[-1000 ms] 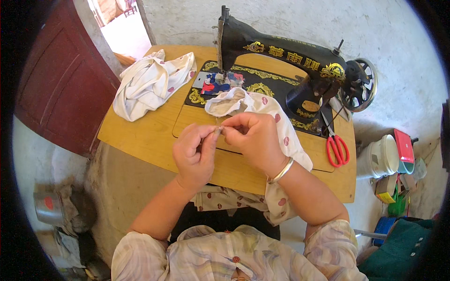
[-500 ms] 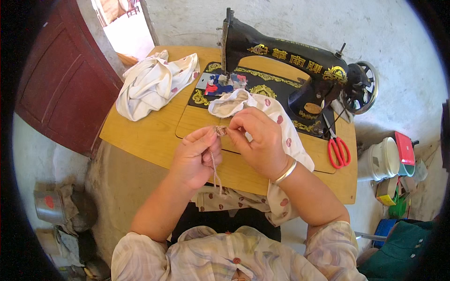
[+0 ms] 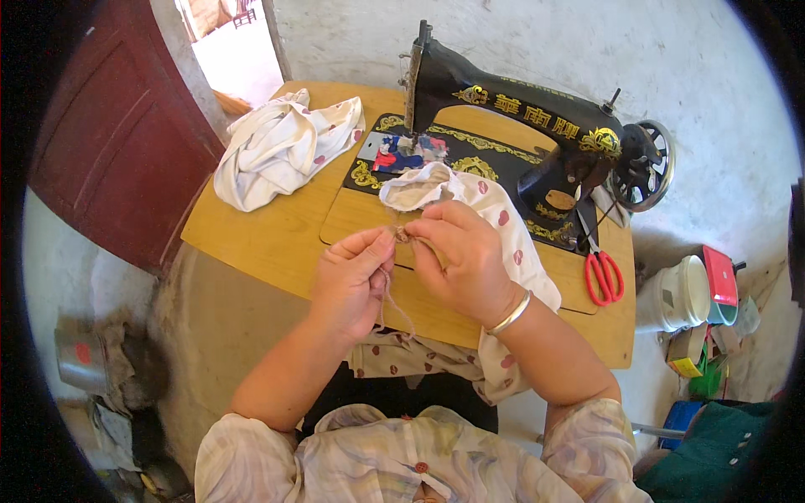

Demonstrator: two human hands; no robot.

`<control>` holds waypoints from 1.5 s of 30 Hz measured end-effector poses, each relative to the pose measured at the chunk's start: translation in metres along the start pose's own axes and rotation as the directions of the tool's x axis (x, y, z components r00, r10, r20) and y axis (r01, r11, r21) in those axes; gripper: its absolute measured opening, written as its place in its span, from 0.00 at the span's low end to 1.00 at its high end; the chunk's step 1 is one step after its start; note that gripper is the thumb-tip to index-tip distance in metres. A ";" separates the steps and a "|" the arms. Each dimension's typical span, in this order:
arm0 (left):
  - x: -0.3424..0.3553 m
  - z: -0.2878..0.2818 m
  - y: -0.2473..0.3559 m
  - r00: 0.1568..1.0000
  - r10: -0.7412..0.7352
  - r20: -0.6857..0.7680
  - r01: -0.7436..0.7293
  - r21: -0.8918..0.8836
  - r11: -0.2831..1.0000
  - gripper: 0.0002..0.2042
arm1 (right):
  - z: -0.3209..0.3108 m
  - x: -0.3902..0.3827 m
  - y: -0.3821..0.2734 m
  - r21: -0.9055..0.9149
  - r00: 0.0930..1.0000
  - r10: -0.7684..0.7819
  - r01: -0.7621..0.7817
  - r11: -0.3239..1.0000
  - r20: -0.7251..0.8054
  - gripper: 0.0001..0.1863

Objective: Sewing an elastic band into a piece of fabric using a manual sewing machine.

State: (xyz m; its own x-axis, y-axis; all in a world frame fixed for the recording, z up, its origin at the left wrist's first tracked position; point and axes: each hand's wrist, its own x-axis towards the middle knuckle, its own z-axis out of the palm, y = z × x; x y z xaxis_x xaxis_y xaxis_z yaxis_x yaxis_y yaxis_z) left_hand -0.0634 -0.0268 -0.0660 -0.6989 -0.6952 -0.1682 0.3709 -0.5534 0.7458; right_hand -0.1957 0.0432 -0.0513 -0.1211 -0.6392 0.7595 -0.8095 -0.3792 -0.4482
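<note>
A small tangle of pale pinkish-brown yarn (image 3: 402,235) is pinched between my two hands. My left hand (image 3: 356,267) grips its left side, and a loose tail hangs below the fingers. My right hand (image 3: 461,251) pinches its other side with thumb and forefinger. Just beyond my hands, white fabric with reddish prints (image 3: 507,220) lies across the table and hangs over the front edge toward my lap. Its rolled, open end rests near the black sewing machine (image 3: 520,105). Scraps of blue, red and white cloth (image 3: 409,154) sit under the needle.
Another bundle of printed white fabric (image 3: 285,151) lies on the table's left. Red-handled scissors (image 3: 604,275) rest at the right edge of the wooden table (image 3: 251,239). White buckets (image 3: 681,292) stand on the right, and a dark red door (image 3: 109,126) is at left.
Both hands stay close together on the yarn, with small finger movements. The hanging tail has swung to the right. The whole view has shifted slightly.
</note>
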 end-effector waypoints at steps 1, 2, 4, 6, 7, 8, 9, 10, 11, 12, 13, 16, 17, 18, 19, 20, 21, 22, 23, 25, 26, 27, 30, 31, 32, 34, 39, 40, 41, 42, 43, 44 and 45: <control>0.000 0.000 -0.001 0.999 0.026 -0.039 -0.025 0.031 0.999 0.06 | 0.000 0.001 -0.001 0.041 1.000 -0.001 0.001 0.999 0.000 0.08; 0.000 0.000 -0.002 0.995 0.054 -0.078 -0.049 0.064 0.997 0.06 | 0.000 0.001 -0.002 0.083 1.000 -0.002 0.002 0.997 0.000 0.08; -0.002 -0.001 -0.002 0.995 0.075 -0.064 -0.069 0.083 0.994 0.06 | 0.002 -0.001 0.001 0.095 1.000 0.026 -0.028 0.995 0.017 0.08; -0.003 -0.001 -0.003 0.994 0.098 -0.052 -0.093 0.102 0.990 0.06 | 0.003 -0.002 0.002 0.110 0.998 0.052 -0.056 0.992 0.036 0.09; -0.004 -0.001 -0.004 0.991 0.126 -0.054 -0.118 0.133 0.984 0.06 | 0.003 -0.002 0.002 0.106 0.998 0.054 -0.057 0.993 0.035 0.08; -0.004 0.000 -0.005 0.987 0.154 -0.056 -0.143 0.162 0.976 0.05 | 0.004 -0.003 0.002 0.101 0.998 0.055 -0.059 0.993 0.034 0.07; -0.005 0.000 -0.006 0.986 0.154 -0.057 -0.143 0.162 0.976 0.05 | 0.005 -0.003 0.002 0.102 0.998 0.055 -0.058 0.993 0.034 0.07; -0.005 -0.001 -0.008 0.976 0.210 -0.055 -0.193 0.228 0.954 0.05 | 0.006 -0.004 0.002 0.072 0.997 0.058 -0.062 0.995 0.052 0.06; -0.005 -0.001 -0.010 0.963 0.265 -0.049 -0.240 0.292 0.926 0.04 | 0.007 -0.005 0.002 0.042 0.996 0.063 -0.066 0.997 0.070 0.06; -0.004 -0.001 -0.011 0.963 0.264 -0.049 -0.239 0.291 0.926 0.04 | 0.008 -0.004 0.001 0.041 0.995 0.063 -0.066 0.997 0.071 0.06; -0.003 0.000 -0.013 0.937 0.350 -0.026 -0.309 0.410 0.858 0.04 | 0.009 -0.004 0.000 -0.070 0.998 -0.010 0.015 0.997 0.066 0.07; 0.001 -0.002 -0.011 0.877 0.477 0.057 -0.419 0.575 0.703 0.04 | 0.006 0.000 -0.006 -0.213 0.993 -0.075 0.093 0.973 0.094 0.08; 0.002 -0.003 -0.009 0.848 0.517 0.112 -0.465 0.624 0.628 0.04 | 0.004 0.001 -0.007 -0.247 0.991 -0.065 0.092 0.965 0.117 0.09; 0.002 -0.004 -0.007 0.849 0.517 0.113 -0.466 0.623 0.628 0.04 | 0.001 0.001 -0.004 -0.249 0.991 -0.064 0.092 0.964 0.116 0.09; 0.002 -0.005 -0.003 0.871 0.484 0.086 -0.436 0.590 0.680 0.04 | -0.002 0.001 0.003 -0.280 0.993 -0.052 0.080 0.957 0.105 0.08; 0.001 -0.007 0.000 0.892 0.448 0.061 -0.404 0.554 0.728 0.04 | -0.006 0.001 0.008 -0.309 0.995 -0.041 0.068 0.949 0.094 0.07; 0.001 -0.010 0.003 0.892 0.448 0.062 -0.404 0.554 0.728 0.04 | -0.008 0.003 0.009 -0.310 0.995 -0.041 0.068 0.948 0.093 0.07; 0.000 -0.014 0.005 0.889 0.447 0.103 -0.415 0.593 0.690 0.04 | -0.010 0.004 0.009 -0.254 0.996 -0.001 0.023 0.967 0.088 0.07; -0.001 -0.016 0.007 0.885 0.442 0.143 -0.427 0.629 0.650 0.04 | -0.012 0.005 0.010 -0.197 0.996 0.040 -0.023 0.980 0.085 0.07; -0.005 -0.015 0.015 0.907 0.407 0.106 -0.383 0.605 0.698 0.04 | -0.013 0.005 0.012 -0.141 0.990 0.089 -0.073 0.987 0.109 0.06; -0.006 -0.014 0.017 0.926 0.371 0.069 -0.340 0.577 0.743 0.05 | -0.013 0.004 0.013 -0.085 0.982 0.133 -0.122 0.989 0.137 0.06; -0.006 -0.014 0.017 0.925 0.374 0.067 -0.341 0.578 0.741 0.05 | -0.014 0.005 0.014 -0.082 0.982 0.131 -0.120 0.989 0.137 0.06; -0.007 -0.013 0.015 0.933 0.345 0.105 -0.327 0.650 0.686 0.06 | -0.015 0.004 0.022 0.144 0.897 0.257 -0.325 0.935 0.359 0.07; -0.007 -0.011 0.014 0.936 0.333 0.113 -0.324 0.647 0.690 0.06 | -0.013 0.002 0.026 0.326 0.907 0.235 -0.352 0.877 0.349 0.08; -0.007 -0.009 0.013 0.939 0.321 0.122 -0.320 0.644 0.694 0.06 | -0.012 0.001 0.028 0.497 0.918 0.216 -0.366 0.787 0.334 0.10; -0.007 -0.006 0.012 0.950 0.295 0.106 -0.294 0.625 0.723 0.06 | -0.012 0.001 0.025 0.510 0.922 0.180 -0.343 0.789 0.342 0.11; -0.007 0.002 0.010 0.963 0.241 0.119 -0.266 0.556 0.787 0.06 | -0.011 0.006 0.014 0.246 0.845 0.034 -0.193 0.950 0.534 0.10; -0.006 -0.002 0.010 0.970 0.214 0.113 -0.240 0.567 0.788 0.05 | -0.015 0.007 0.016 0.245 0.845 0.036 -0.195 0.950 0.533 0.10; -0.005 -0.005 0.010 0.976 0.188 0.106 -0.214 0.577 0.788 0.05 | -0.018 0.008 0.018 0.294 0.845 0.028 -0.217 0.931 0.534 0.09; -0.005 -0.006 0.011 0.976 0.188 0.105 -0.214 0.578 0.788 0.05 | -0.022 0.008 0.021 0.344 0.845 0.017 -0.236 0.909 0.535 0.08; -0.005 -0.006 0.011 0.978 0.168 0.122 -0.208 0.571 0.794 0.05 | -0.025 0.008 0.024 0.345 0.845 0.017 -0.237 0.908 0.535 0.08; -0.005 -0.006 0.011 0.979 0.148 0.139 -0.201 0.564 0.801 0.05 | -0.028 0.007 0.029 0.362 0.808 0.040 -0.307 0.880 0.588 0.07; -0.005 -0.006 0.011 0.979 0.147 0.139 -0.200 0.562 0.802 0.05 | -0.032 0.007 0.033 0.371 0.766 0.062 -0.378 0.848 0.640 0.06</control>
State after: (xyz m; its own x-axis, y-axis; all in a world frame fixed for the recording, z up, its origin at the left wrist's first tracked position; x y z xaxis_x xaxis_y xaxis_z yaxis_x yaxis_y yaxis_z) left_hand -0.0524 -0.0319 -0.0607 -0.7149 -0.6984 0.0338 0.0932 -0.0472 0.9945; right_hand -0.2409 0.0478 -0.0460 0.2253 -0.9412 0.2519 -0.4276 -0.3278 -0.8424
